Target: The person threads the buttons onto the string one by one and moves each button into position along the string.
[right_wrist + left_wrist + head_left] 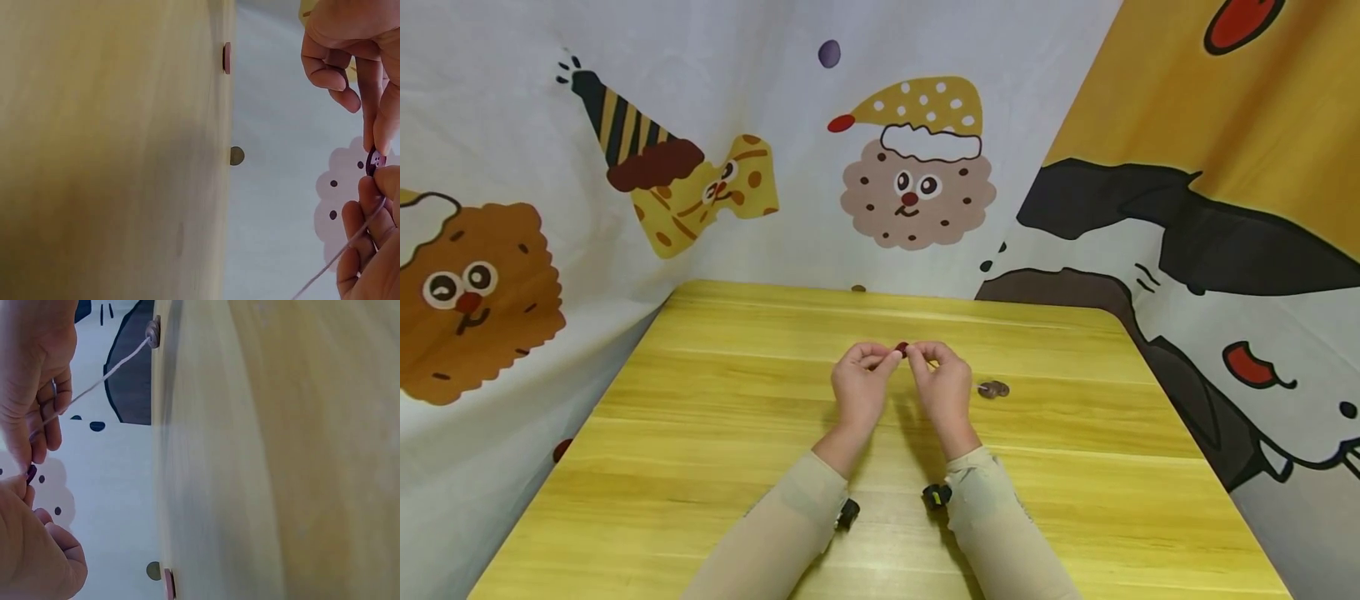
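Note:
A small dark purple-red button (902, 349) with holes is raised above the table between both hands. My left hand (859, 385) pinches it at its edge; in the right wrist view the button (376, 161) shows part of its face. Against its other side are the fingertips of my right hand (946, 390), which grips a thin pale pink string (340, 253). The string (103, 379) runs out of the right hand to a few brown buttons (993, 389) lying together on the table, right of that hand. Fingers hide the string's end.
Both wrist views show a pink button (169, 584) (227, 58) lying on the wooden table (700, 500). A printed cartoon curtain (797, 250) hangs behind the table and at its sides. Each forearm carries a small black camera (936, 497) at the wrist.

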